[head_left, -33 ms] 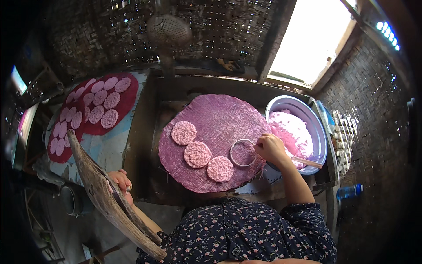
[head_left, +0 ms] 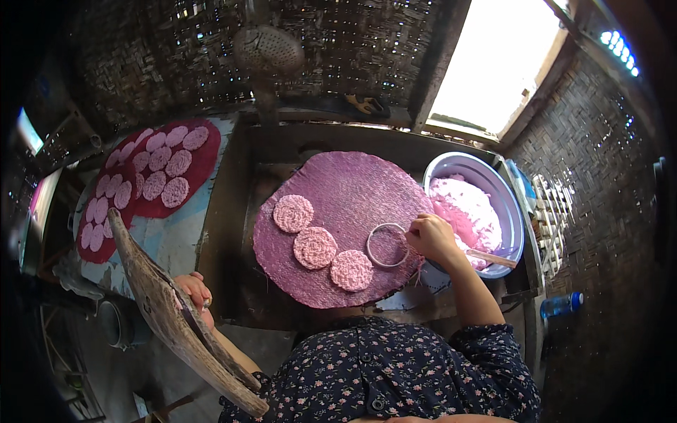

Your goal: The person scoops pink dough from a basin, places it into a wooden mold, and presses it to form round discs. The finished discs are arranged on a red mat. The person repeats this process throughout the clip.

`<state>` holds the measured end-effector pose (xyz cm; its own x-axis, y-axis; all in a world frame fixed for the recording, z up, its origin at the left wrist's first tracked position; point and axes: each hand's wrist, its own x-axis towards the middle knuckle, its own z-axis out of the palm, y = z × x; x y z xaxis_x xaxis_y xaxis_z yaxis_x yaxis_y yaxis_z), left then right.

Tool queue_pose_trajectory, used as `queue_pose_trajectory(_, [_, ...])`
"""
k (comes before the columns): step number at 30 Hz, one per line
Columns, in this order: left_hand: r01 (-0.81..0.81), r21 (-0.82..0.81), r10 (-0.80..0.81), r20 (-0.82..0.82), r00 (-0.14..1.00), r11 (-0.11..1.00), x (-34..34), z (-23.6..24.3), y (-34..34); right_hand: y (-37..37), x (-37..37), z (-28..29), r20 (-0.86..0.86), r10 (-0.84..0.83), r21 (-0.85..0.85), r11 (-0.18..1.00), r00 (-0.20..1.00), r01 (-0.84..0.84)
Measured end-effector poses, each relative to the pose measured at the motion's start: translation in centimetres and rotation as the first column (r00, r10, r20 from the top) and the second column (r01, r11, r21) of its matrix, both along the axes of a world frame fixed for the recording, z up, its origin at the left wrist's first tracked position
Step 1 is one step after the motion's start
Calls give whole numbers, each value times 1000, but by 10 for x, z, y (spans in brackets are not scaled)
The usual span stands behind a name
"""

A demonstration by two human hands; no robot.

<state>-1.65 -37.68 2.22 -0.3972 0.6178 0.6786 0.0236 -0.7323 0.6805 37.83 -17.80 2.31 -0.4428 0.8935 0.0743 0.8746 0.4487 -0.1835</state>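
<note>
My right hand (head_left: 431,236) is closed in a pinch at the right side of a thin white ring (head_left: 387,245). The ring lies on a round purple woven mat (head_left: 352,187). Left of it, three pink textured discs (head_left: 315,248) form a curved row along the mat's lower left. My left hand (head_left: 194,292) has its fingers curled against a long, weathered, split wooden beam (head_left: 169,317), which slants from the upper left down to my lap. The beam hides part of that hand.
Beside the mat at right stands a grey-blue basin (head_left: 517,218) of pink and white mass, with a flat wooden stick (head_left: 492,259) in it. Red mats (head_left: 206,163) bearing several pink discs lie at left. A blue bottle (head_left: 562,305), a perforated ladle (head_left: 269,49) and a handsaw (head_left: 367,106) are around.
</note>
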Motion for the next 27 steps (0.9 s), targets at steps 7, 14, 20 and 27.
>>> queue_pose_trajectory(7, [-119,92,117,34,993,989,7,-12,-15,-6,3,2,-11,0,-41,999,1000,0])
queue_pose_trajectory(14, [-94,65,104,-168,980,993,41,14,-42,-47,-4,9,-86,379,278,897,921,-343])
queue_pose_trajectory(20, [-40,44,46,-140,989,998,72,33,-60,-61,-13,-7,-87,546,341,802,833,-490])
queue_pose_trajectory(27, [-100,42,108,-260,960,994,85,34,-76,-55,-16,-16,-96,589,318,782,802,-536])
